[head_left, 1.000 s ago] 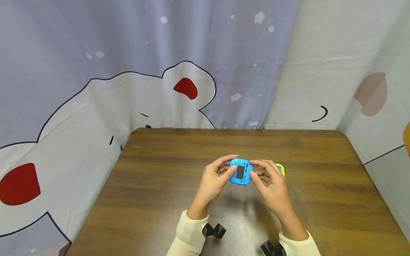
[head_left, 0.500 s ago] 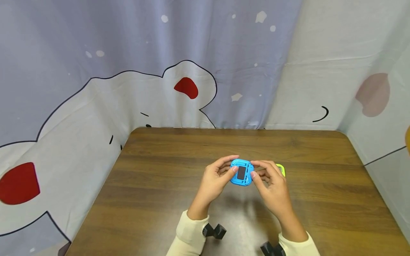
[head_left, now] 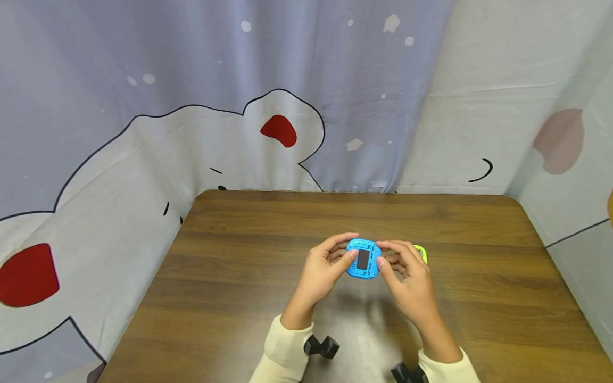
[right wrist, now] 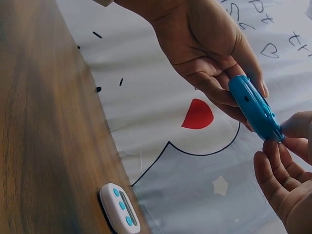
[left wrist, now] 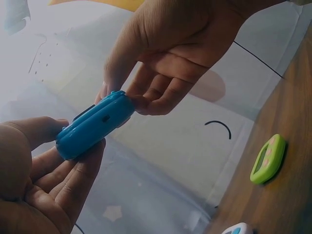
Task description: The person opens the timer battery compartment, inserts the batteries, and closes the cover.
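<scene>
A blue digital timer (head_left: 363, 259) is held up above the table, its back with a dark rectangle toward the head camera. My left hand (head_left: 320, 268) grips its left side, thumb on the back and fingers behind. On the other side, the thumb and index finger of my right hand (head_left: 408, 276) pinch the right edge. Both wrist views show the blue timer (left wrist: 95, 126) edge-on between the two hands. A green timer (head_left: 421, 253) lies on the table, partly hidden behind my right hand. A white timer with blue buttons (right wrist: 118, 208) shows only in the wrist views.
The wooden table (head_left: 249, 255) reaches back to a printed curtain (head_left: 354, 96), which also hangs along the left and right sides. Black wrist mounts (head_left: 322, 347) stick out from the cream sleeves (head_left: 287, 343).
The blue timer and both hands have shifted very slightly to the right in the head view. The hold of each hand looks the same.
</scene>
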{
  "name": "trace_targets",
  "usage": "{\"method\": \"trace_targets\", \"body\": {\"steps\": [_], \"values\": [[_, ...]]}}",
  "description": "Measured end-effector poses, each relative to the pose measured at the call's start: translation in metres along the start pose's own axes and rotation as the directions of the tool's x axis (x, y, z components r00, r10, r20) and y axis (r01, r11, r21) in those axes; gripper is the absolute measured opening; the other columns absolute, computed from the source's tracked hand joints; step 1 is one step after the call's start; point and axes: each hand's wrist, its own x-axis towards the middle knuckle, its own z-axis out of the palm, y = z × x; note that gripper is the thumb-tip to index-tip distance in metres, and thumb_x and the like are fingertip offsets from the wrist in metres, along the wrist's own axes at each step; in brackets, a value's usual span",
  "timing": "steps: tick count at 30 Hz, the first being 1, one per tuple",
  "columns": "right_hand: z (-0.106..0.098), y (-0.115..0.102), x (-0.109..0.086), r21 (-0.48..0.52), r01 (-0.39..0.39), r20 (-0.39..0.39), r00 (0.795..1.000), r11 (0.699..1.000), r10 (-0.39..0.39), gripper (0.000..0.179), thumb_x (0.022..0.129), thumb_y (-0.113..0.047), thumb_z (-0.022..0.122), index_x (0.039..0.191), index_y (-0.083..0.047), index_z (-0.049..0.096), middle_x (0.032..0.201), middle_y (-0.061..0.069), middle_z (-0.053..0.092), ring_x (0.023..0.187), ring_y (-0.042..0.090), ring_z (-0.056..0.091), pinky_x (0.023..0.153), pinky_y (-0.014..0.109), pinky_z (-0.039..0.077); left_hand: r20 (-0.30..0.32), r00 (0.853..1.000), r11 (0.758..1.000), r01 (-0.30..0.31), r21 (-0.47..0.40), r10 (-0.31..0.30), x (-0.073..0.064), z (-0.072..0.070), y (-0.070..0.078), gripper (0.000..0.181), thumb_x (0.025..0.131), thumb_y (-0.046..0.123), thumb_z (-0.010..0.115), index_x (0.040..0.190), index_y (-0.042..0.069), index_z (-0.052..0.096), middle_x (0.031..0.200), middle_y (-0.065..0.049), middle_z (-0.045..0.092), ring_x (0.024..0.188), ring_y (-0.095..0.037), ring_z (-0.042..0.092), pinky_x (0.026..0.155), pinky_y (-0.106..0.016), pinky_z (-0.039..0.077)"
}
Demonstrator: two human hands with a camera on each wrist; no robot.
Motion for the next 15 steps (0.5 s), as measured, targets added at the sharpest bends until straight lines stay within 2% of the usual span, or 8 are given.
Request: {"method": "trace_targets", "body": {"steps": [7,15], "values": [[0.0003,0.0001,-0.0015,0.01,-0.008,-0.003,1.0,1.0,0.008,0.029,0.085,0.017,0.063,0.114,0.011,0.06,0.107,0.02,0.059,0.079,0.02,0.063,0.07,0.019,0.054,0.004,1.0,1.0,-0.015,0.012,0.015,-0.0009,0.0001,0.0013,0.034,0.094,0.006,0.064,0.127,-0.001,0.061,0.114,-0.017,0.067,0.103,-0.027,0.064,0.084,-0.034,0.054],[-0.0012,0.0007,-0.0022,-0.001,-0.004,-0.005,1.0,1.0,0.004,0.03,0.086,0.016,0.063,0.115,0.01,0.061,0.108,0.019,0.059,0.079,0.02,0.063,0.071,0.018,0.054,0.001,0.999,0.999,-0.032,0.024,0.032,-0.0014,0.0013,0.0029,0.033,0.094,0.007,0.064,0.126,0.0,0.061,0.112,-0.016,0.067,0.102,-0.029,0.065,0.083,-0.038,0.055]]}}
